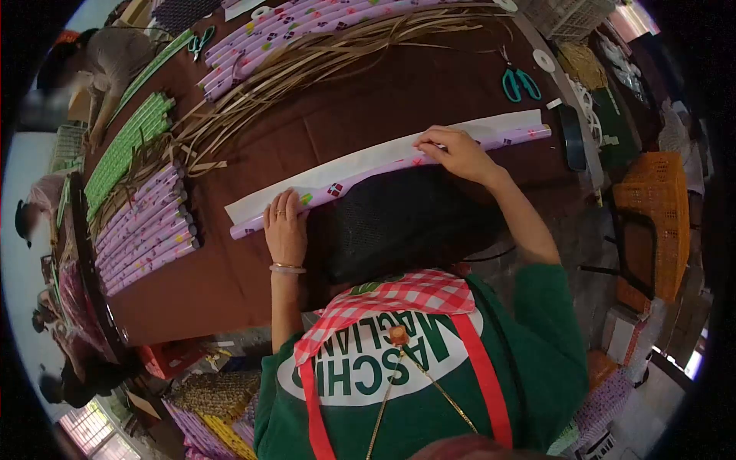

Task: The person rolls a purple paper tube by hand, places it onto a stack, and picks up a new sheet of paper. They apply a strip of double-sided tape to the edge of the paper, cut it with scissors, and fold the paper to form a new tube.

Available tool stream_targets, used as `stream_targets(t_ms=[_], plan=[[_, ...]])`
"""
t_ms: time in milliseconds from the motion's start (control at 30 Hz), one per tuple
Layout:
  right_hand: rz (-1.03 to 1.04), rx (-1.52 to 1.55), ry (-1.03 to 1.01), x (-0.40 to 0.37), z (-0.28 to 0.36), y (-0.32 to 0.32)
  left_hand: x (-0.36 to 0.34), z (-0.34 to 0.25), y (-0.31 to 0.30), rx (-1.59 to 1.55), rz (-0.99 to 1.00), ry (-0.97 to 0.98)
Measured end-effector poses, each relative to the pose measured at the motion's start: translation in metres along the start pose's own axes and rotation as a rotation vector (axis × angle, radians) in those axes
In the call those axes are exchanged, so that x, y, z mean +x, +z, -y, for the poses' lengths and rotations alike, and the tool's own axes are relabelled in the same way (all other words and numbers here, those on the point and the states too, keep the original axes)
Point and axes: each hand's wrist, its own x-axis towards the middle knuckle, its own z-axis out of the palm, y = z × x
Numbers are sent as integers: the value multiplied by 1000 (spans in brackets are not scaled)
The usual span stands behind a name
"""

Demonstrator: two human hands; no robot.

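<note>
A long roll of purple patterned wrapping paper (368,173) lies across the brown table in front of me, with a white strip of its underside (345,159) showing flat along the far edge. My left hand (286,228) is closed over the roll near its left end, fingers together and pointing away from me. Farther right, my right hand (458,153) bends its fingers and thumb over the roll and the white strip. Its fingertips partly cover the paper there. Against the near side of the roll sits a black mesh-covered bundle (391,222).
Brown flat strips (322,57) lie beyond the roll, beside more purple rolls (149,230) and green rolls (126,153). Teal scissors (520,83) and a black phone (571,138) are at the right. An orange basket (655,222) stands off the table. Other people sit at the left.
</note>
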Motion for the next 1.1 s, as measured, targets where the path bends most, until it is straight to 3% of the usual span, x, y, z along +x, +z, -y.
stream_targets(t_ms=[167,233,300,400,467,567,833,900,1100], plan=[[171,91,-45,69,30,62,0,-3,-1,-10,-10,-19],[238,-81,-3,88,29,83,-1,-3,0,-29,-11,-32],[190,-226,-88,93,23,92,0,-3,0,-28,-20,-35],[167,-289,-43,88,24,89,2,-3,-3,-32,7,-36],[145,-373,103,83,36,82,2,-4,-5,-44,8,-45],[102,-391,112,80,31,82,3,-4,-5,-55,16,-46],[60,-370,219,64,7,41,3,-2,-2,-65,-21,-30],[6,-394,168,54,-13,23,5,-5,-6,-53,-6,-35],[-213,-523,288,9,-82,-56,4,-5,-6,-49,4,-7]])
